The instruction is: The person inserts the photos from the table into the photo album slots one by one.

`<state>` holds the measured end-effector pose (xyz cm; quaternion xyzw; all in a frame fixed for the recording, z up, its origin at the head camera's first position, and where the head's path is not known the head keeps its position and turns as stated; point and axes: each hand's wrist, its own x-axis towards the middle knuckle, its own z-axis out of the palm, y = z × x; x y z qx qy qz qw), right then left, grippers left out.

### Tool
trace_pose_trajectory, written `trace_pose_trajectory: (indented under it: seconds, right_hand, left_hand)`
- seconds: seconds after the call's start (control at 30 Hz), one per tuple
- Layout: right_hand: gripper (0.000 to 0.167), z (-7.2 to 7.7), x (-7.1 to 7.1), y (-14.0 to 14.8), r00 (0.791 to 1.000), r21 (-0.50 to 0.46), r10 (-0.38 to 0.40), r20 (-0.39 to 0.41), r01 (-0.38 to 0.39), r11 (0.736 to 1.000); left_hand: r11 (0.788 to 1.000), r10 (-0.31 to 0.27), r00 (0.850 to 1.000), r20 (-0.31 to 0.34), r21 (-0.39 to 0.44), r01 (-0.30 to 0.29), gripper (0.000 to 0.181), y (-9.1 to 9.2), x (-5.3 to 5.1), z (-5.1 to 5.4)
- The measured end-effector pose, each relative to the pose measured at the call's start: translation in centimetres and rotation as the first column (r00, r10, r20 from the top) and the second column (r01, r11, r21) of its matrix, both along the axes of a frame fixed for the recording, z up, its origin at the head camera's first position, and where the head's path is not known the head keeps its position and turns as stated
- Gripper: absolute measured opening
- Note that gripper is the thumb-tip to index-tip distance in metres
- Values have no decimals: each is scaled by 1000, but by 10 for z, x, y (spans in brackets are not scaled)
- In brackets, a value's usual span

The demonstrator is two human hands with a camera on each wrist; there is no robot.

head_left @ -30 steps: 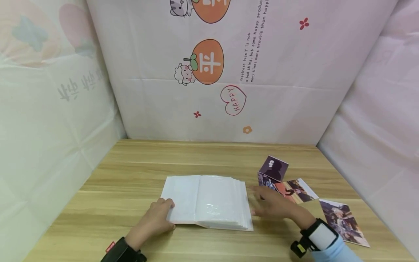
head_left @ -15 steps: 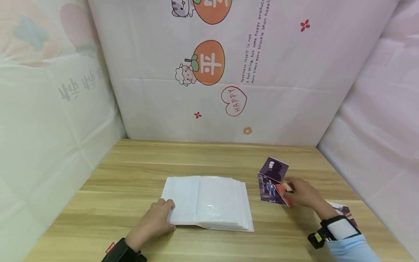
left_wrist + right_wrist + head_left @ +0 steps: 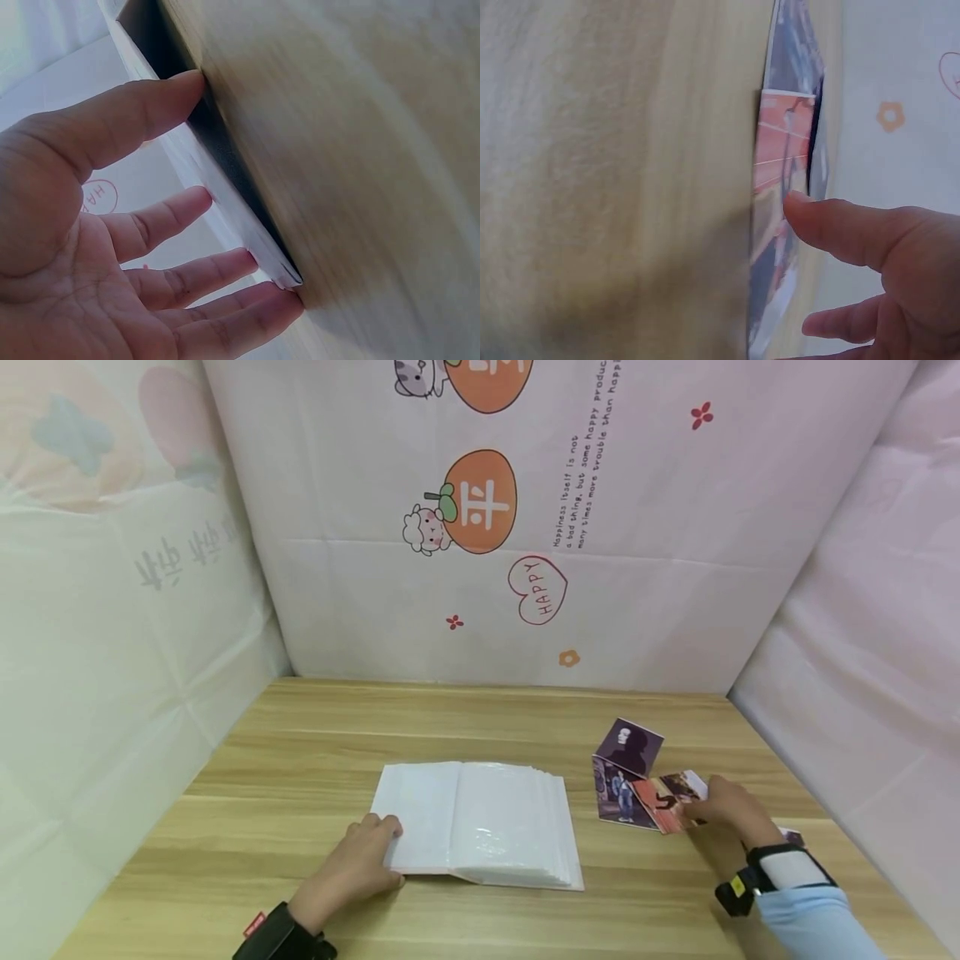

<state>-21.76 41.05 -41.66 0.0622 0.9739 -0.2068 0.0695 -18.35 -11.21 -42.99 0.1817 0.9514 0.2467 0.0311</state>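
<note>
Head view: a red heart (image 3: 537, 591) at upper centre is reading "HAPPY", with "Happiness itself is not" running sideways above on the white backdrop (image 3: 337, 610). The white album (image 3: 502, 818) is lying open, lower centre, on wood-grain table (image 3: 300, 760); the left hand (image 3: 360, 856) is resting straight fingers along its edge. Lower right, the right hand (image 3: 727, 810) is staying loose, unclenched, thumb over an orange-toned photo (image 3: 663, 802).

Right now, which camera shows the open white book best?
The head view, because both pages of the open white book show from above, with the left hand at its edge. The left wrist view shows only a slanting strip of its edge. The right wrist view doesn't show it.
</note>
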Motion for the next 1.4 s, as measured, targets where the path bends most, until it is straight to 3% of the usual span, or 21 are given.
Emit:
trace_pose_trajectory:
  seconds: [0.33,0.6,0.93,1.23,1.4]
  right_hand:
    - [38,2,7,-2,999,71,-36,26,34,997]
    - [48,-4,4,1,993,105,-63,-95,73,992]
    - [49,-13,-2,7,954,-109,-174,-246,151,983]
    - [41,-15,0,6,924,-112,-160,-348,128,985]
    - [42,-14,0,6,925,-114,-160,-344,128,985]
  left_hand:
    - [1000,-7,1000,-14,1,7,53,2,0,3]
    - [1000,-15,1000,-10,-2,15,53,2,-1,1]
    - [1000,-12,1000,-13,-11,12,54,1,-3,-1]
    - [1000,-23,1000,-17,-10,23,53,0,-3,-1]
    - [1000,-18,1000,-10,-17,18,53,1,-3,-1]
